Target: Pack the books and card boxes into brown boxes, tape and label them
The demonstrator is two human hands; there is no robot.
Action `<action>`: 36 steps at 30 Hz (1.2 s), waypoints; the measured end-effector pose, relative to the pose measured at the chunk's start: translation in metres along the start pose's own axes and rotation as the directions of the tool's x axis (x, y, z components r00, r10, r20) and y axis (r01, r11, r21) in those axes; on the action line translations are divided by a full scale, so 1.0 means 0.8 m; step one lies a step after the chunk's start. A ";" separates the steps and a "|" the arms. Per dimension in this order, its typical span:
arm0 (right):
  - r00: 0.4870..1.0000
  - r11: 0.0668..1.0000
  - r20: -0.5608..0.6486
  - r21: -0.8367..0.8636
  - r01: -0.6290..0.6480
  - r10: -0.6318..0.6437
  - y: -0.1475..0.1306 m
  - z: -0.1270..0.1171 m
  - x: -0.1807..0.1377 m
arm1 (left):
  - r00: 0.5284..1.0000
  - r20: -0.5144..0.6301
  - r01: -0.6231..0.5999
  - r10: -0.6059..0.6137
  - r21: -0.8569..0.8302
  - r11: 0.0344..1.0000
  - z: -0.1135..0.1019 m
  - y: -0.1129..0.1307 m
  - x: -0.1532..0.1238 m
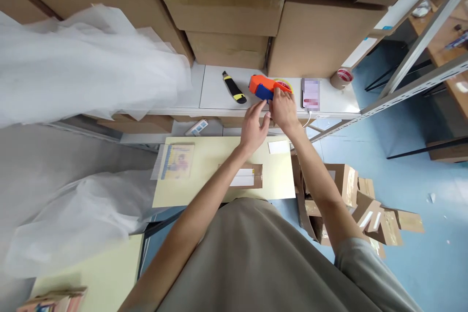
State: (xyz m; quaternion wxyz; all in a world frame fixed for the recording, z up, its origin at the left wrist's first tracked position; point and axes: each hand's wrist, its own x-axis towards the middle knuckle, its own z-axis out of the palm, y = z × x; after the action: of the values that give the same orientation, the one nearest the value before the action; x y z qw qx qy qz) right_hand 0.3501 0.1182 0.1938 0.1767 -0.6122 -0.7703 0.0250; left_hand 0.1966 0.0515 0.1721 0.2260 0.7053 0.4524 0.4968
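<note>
An orange and blue tape dispenser [260,86] is at the grey shelf, with a roll of tape in it. My right hand [285,109] is closed around its right end. Close by, my left hand [253,129] has its thumb apart from its fingers, and the fingertips reach the blue part; whether they press on it I cannot tell. Left of the dispenser lies a black and yellow utility knife [234,87]. A phone [311,94] with a white cable lies to the right. Below my arms a small cardboard box [258,176] with a white label rests on the pale yellow table [204,195].
Large cardboard boxes [226,14] stand behind the shelf [215,100]. A tape roll [341,78] sits at its right end. White wrapping sheet [91,68] bulges over the left side. A booklet [178,161] and a white card [278,147] lie on the table. Opened cartons [365,209] are piled on the floor.
</note>
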 end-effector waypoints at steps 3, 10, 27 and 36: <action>0.998 0.998 0.051 -0.055 -0.030 0.033 0.004 0.013 0.021 | 1.000 0.013 0.007 -0.007 -0.004 1.000 -0.011 0.006 -0.010; 0.989 0.993 -0.121 0.083 -0.079 0.088 -0.005 0.013 -0.066 | 0.966 -0.005 0.260 -0.260 0.061 0.964 -0.080 -0.052 -0.122; 0.665 0.712 0.519 0.145 -0.687 0.536 -0.102 0.138 -0.343 | 0.611 -0.070 0.766 -0.789 0.303 0.566 -0.084 -0.094 -0.318; 0.694 0.571 0.462 0.397 -0.718 0.551 -0.086 0.147 -0.366 | 0.492 0.010 0.868 -0.870 0.070 0.492 -0.121 -0.117 -0.323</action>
State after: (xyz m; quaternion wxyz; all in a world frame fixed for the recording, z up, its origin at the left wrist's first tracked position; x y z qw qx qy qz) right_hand 0.3052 -0.1570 0.0300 0.2097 -0.7605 -0.4699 0.3962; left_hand 0.0453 -0.1385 0.0108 0.4356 0.3982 0.7544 0.2872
